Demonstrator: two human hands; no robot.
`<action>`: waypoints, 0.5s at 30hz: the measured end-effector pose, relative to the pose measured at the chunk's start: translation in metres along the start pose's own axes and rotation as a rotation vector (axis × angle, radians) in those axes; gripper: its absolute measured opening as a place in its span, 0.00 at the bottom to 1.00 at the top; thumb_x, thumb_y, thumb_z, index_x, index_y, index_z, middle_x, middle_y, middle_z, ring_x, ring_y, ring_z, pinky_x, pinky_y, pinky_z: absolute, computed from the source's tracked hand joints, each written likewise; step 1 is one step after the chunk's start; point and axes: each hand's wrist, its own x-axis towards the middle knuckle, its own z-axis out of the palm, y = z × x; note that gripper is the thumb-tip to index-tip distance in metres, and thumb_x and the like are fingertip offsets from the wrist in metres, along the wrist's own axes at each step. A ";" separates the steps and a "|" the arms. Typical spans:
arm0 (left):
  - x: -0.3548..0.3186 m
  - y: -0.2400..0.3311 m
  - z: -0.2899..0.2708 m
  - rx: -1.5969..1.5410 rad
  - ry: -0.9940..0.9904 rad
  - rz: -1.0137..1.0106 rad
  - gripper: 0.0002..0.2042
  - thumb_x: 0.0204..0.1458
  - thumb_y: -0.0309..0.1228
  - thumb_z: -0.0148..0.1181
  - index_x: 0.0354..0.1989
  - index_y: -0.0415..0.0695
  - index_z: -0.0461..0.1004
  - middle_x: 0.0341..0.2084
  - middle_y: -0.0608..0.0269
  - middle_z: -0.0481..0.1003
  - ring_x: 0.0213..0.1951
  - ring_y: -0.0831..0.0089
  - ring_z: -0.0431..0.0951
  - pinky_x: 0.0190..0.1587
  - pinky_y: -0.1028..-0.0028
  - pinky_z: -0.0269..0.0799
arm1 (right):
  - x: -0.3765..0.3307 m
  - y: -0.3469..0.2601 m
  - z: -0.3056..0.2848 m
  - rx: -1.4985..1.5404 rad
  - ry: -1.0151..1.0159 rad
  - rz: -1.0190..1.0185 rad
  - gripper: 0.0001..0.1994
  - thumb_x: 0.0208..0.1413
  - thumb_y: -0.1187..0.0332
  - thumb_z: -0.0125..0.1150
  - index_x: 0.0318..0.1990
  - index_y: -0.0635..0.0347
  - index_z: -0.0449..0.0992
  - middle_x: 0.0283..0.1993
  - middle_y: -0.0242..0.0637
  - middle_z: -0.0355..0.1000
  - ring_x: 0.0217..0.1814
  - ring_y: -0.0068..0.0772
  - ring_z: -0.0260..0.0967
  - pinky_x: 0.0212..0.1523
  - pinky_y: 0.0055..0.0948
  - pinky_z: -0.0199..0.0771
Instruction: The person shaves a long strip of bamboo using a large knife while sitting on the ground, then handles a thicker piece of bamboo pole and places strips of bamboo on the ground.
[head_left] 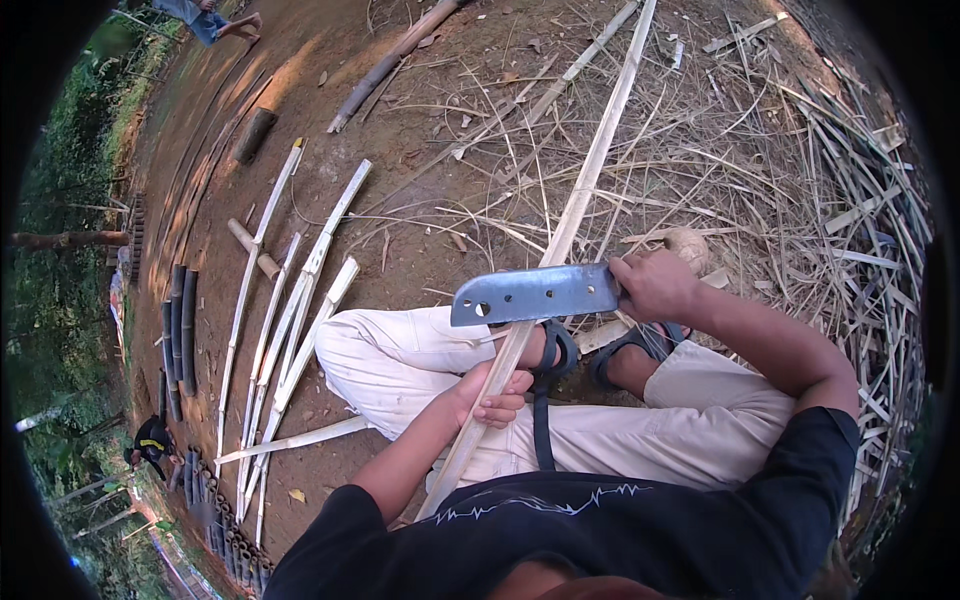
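A long pale bamboo strip point(583, 188) runs slantwise from beside my body, over my lap and out to the far ground. My left hand point(492, 396) is wrapped round it near my thigh. In my right hand point(655, 286) is a broad steel cleaver point(540, 294) with several holes in its blade; the fingers hide its handle. The blade lies across the strip, just beyond my left hand, and appears to touch it. My legs are folded in pale trousers point(400, 345), with dark sandals point(628, 352) on my feet.
Split bamboo lengths point(300, 290) lie to the left, with dark bamboo poles point(182, 325) beyond. Thin shavings point(690, 190) cover the ground ahead and right. A rounded wooden piece point(688, 247) sits past my right hand. Another person point(153, 442) is at the far left.
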 end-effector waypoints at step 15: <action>-0.052 -0.028 -0.010 0.080 0.245 0.018 0.23 0.67 0.49 0.37 0.24 0.45 0.62 0.06 0.70 0.56 0.06 0.80 0.54 0.08 0.79 0.47 | 0.026 0.065 -0.005 -0.006 0.066 0.166 0.13 0.50 0.62 0.61 0.37 0.64 0.74 0.27 0.53 0.76 0.33 0.57 0.78 0.38 0.50 0.79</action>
